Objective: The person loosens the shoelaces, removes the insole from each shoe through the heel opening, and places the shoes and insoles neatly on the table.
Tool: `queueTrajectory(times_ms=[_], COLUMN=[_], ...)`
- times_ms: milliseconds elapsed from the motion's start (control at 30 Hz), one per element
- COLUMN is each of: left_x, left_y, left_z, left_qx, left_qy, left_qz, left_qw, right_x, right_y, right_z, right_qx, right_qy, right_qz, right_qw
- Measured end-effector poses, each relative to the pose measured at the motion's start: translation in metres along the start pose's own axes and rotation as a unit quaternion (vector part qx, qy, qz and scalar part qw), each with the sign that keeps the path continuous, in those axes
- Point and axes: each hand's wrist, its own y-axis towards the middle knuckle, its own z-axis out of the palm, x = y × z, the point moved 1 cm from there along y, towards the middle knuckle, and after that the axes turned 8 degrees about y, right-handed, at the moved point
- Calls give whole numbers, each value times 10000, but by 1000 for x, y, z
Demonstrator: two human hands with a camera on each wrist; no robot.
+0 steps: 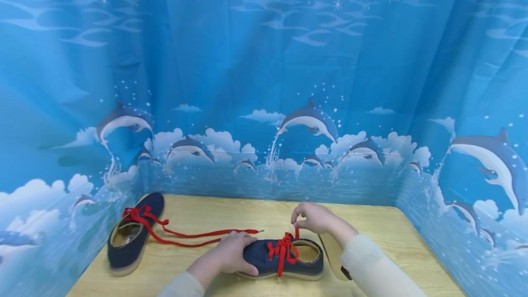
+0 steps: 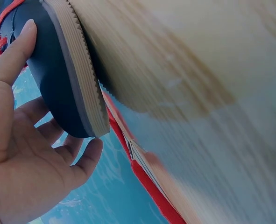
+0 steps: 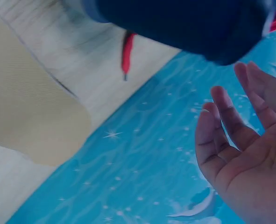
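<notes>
A navy shoe (image 1: 264,253) with red laces lies on its sole on the wooden table, toe to the left. My left hand (image 1: 233,253) grips its toe, thumb on the near side; in the left wrist view the thumb presses the navy upper (image 2: 49,74). Over the opening, my right hand (image 1: 317,218) pinches a red shoelace (image 1: 296,233) that rises from the bow (image 1: 285,247); the shoe hides this grip in the right wrist view. There, a lace end (image 3: 126,56) with a metal tip shows past the shoe's edge.
Another navy shoe (image 1: 136,237) stands at the left; its long red laces (image 1: 194,234) stretch toward my left hand. Partly under my right forearm lies a flat beige, sole-shaped piece (image 1: 333,255). A blue dolphin-printed curtain (image 1: 264,81) borders the table.
</notes>
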Motion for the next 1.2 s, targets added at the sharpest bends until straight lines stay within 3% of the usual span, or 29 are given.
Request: queueTrajectory(times_ms=[267,600,933,1200], left_x=[2,3,0,0], left_y=[-1,1,0,0], left_z=[2,3,1,1], left_qx=[-125,-14,-2,101], left_qy=[20,-40,-126,-223], left_qz=[76,-3,-59,-103], left_qw=[9999,10000,9999,9996], right_x=[21,22,20,15], right_y=[-5,-2,-3,2], right_z=[6,16,7,-5], right_qx=[201,325,-53,-749], right_qy=[-307,-357,-308,218], right_qz=[-368,-689,-624,-430], right_qw=[9987,9965,9976,9960])
